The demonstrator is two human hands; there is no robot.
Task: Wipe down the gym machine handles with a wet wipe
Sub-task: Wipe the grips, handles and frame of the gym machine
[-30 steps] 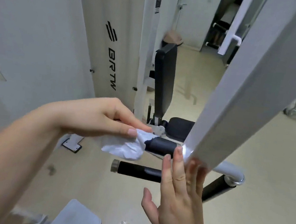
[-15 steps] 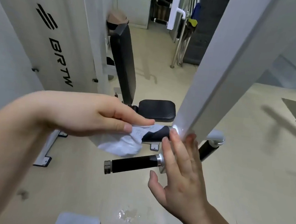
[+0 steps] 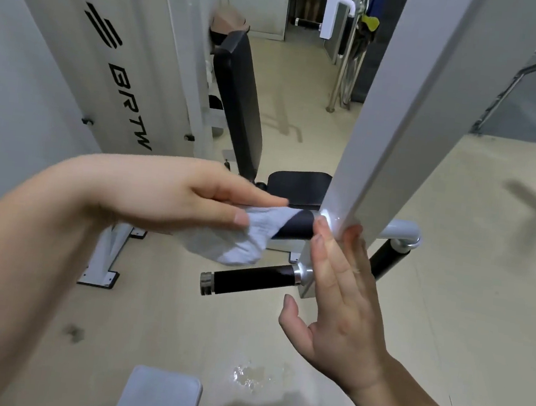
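The wet wipe [image 3: 233,239] drapes over the upper black handle [image 3: 297,227], pinched there between thumb and fingers of the left hand [image 3: 174,196], while the right hand [image 3: 339,296] lies open and flat against the grey upright post [image 3: 399,134], above the lower handle [image 3: 252,280]

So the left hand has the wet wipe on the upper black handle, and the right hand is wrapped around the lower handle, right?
Not quite. In the head view the right hand is open, flat against the white upright post, not gripping the lower handle. The left hand does hold the wet wipe on the upper black handle.
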